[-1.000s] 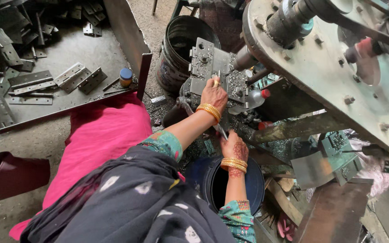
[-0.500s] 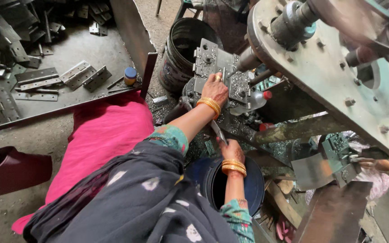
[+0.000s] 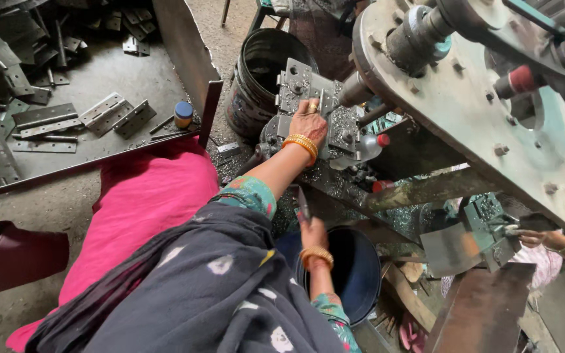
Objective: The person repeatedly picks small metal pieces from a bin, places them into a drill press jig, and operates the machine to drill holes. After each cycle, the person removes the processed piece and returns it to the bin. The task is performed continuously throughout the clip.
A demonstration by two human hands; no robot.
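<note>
My left hand (image 3: 308, 123), with yellow bangles at the wrist, rests on the grey metal fixture (image 3: 295, 85) of a press machine. Its fingertips pinch a thin metal piece (image 3: 322, 101) that stands upright on the fixture. My right hand (image 3: 313, 234) is lower, just above the rim of a dark blue bucket (image 3: 361, 274). It grips a flat narrow metal strip (image 3: 303, 204) that points up toward the machine. Metal chips cover the fixture and the bar (image 3: 387, 193) below it.
A large grey flywheel plate (image 3: 465, 111) looms at the upper right. A black drum (image 3: 263, 65) stands behind the fixture. A metal tray (image 3: 99, 157) at the left holds several hinges and a small blue-capped bottle (image 3: 183, 114). Another person's hand (image 3: 534, 238) works at the right.
My right hand has come down and a little left toward the blue bucket, still holding the strip. My left hand stays at the fixture.
</note>
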